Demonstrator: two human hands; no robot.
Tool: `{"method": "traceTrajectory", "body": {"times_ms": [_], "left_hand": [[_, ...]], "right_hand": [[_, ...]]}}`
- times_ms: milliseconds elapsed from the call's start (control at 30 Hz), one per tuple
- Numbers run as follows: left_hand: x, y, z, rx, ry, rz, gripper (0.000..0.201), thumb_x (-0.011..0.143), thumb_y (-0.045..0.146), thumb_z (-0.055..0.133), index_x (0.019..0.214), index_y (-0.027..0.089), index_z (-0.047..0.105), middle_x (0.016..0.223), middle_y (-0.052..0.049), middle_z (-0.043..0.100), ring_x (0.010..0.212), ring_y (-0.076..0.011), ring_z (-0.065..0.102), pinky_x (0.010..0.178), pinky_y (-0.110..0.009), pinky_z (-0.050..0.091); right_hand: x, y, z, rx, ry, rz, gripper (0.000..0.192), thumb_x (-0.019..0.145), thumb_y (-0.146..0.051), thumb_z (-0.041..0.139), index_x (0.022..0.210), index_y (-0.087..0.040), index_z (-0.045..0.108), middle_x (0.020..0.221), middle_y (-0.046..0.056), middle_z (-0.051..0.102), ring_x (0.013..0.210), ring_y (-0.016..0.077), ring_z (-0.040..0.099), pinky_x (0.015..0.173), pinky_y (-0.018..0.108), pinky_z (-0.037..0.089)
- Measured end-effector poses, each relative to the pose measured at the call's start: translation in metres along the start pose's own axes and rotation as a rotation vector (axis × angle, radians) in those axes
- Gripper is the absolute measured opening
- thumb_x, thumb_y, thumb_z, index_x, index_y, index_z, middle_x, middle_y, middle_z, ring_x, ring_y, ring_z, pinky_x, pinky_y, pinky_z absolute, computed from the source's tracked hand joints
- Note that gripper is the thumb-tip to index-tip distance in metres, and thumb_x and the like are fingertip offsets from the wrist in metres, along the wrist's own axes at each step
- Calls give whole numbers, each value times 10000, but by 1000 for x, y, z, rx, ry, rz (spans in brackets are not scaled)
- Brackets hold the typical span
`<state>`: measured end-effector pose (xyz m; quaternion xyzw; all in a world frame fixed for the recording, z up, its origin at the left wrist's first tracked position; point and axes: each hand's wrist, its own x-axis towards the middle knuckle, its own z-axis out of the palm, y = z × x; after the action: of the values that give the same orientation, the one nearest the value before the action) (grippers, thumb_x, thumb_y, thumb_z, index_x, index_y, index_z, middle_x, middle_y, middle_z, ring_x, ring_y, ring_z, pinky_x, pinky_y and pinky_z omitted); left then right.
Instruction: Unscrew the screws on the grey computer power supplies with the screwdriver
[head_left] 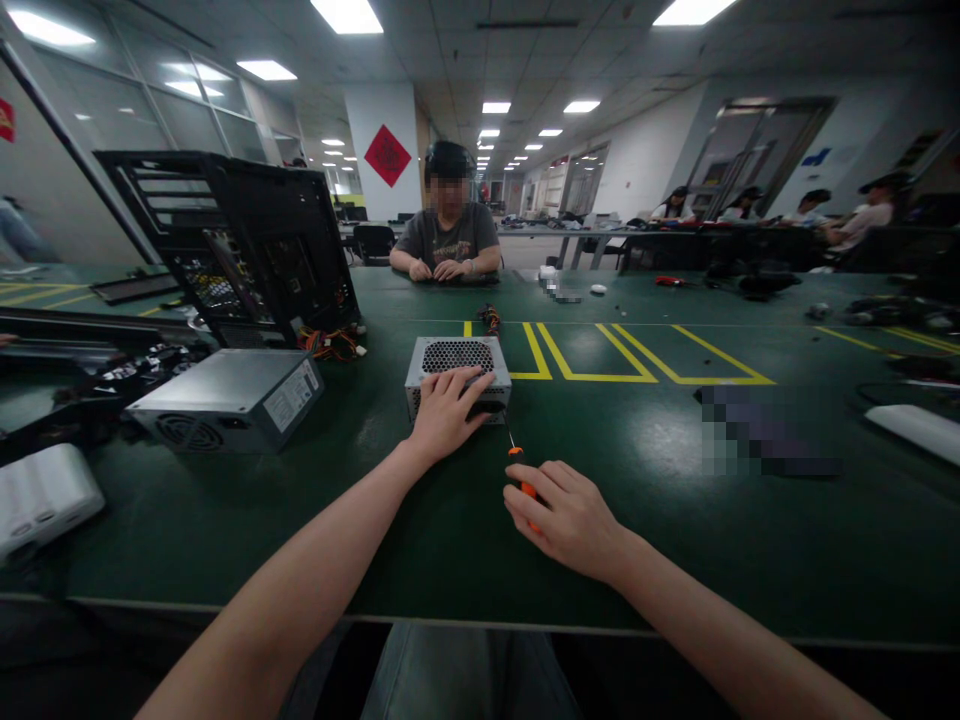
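Your right hand [566,520] sits closest, low over the green desk [420,545], its fingers [534,478] curled together around the orange handle of a screwdriver [523,478]. That tool's long axis runs away from you and a little leftward, its thin dark shaft pointing at the near face of the small power supply [458,372]; whether the tip touches the casing you cannot tell. Your left hand [448,412] lies on top of that small silver box, palm down, fingers [474,383] spread slightly apart and pressed flat on its front edge, just short of the round mesh grille on the lid. The box stands in the middle of the desk, squarely facing you, with a bundle of wires [490,318] trailing off behind it. Left of it, near but apart, lies a larger grey power supply [229,398], turned at an angle, and behind that stands an open black computer case [247,240]. Yellow lines [600,355] mark the desk to the right. Across the desk a seated person [448,232] rests both hands on the surface.
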<state>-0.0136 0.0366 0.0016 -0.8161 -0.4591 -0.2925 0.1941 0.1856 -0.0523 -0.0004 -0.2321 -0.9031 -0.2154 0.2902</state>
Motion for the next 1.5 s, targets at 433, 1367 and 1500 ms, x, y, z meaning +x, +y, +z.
{"method": "traceTrajectory", "body": {"times_ms": [433,1367,1500], "left_hand": [[0,0,-1,3,-3,2,517,796,349,579,1281,264,420,1301,-62,476,1158,-247,413,912,-408,283],[1,1,-3,7,-8,8,522,789,329,583,1282,266,421,1291,-69,481,1156,-256,418,908,-410,292],[0,0,-2,12,-6,2,535,784,328,588,1288,279,415,1298,-66,472,1160,-258,415,916,-413,292]], "right_hand": [[-4,0,0,27,54,31,146,826,-151,481,941,-129,569,981,132,618,833,169,618,672,261,519],[-3,0,0,32,61,201,139,846,-227,485,921,-124,540,942,118,585,753,142,573,605,235,470],[-4,0,1,24,41,135,125,801,-140,479,899,-132,556,916,94,609,735,157,564,636,277,472]]}}
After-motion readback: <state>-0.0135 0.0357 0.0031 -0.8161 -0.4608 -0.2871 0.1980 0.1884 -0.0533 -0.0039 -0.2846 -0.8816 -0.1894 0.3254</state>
